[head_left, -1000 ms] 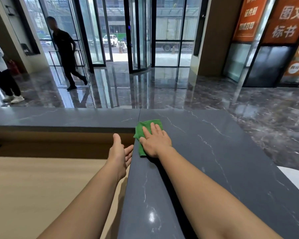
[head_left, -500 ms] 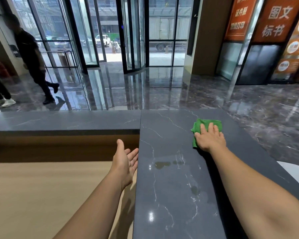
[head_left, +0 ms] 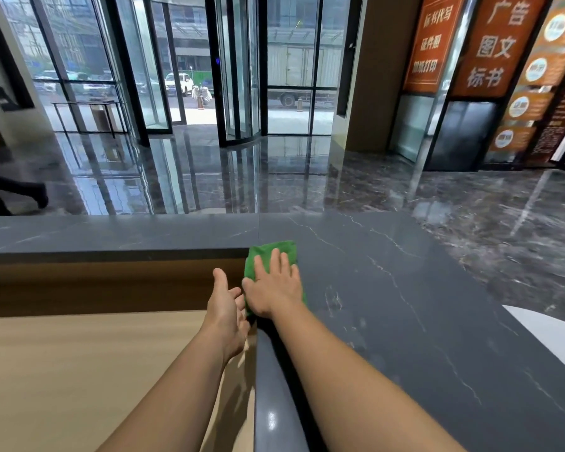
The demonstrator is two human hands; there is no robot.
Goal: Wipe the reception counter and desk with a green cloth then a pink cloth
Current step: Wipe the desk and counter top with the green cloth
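1. Grey marble reception counter (head_left: 405,321) runs ahead of us and turns left at an inner corner; below its left edge sits the lighter wooden desk (head_left: 79,370).
2. Our right hand (head_left: 274,285) lies flat, fingers spread, pressing the green cloth (head_left: 268,252) onto the counter at that inner corner; it grips nothing, only pins the cloth down.
3. Our left hand (head_left: 224,305) hangs open and empty just beside the counter's left edge, over the desk.
4. The cloth overlaps the edge: we judge a leftward stroke could drag it off onto the desk, or bunch it so the corner stays unwiped.
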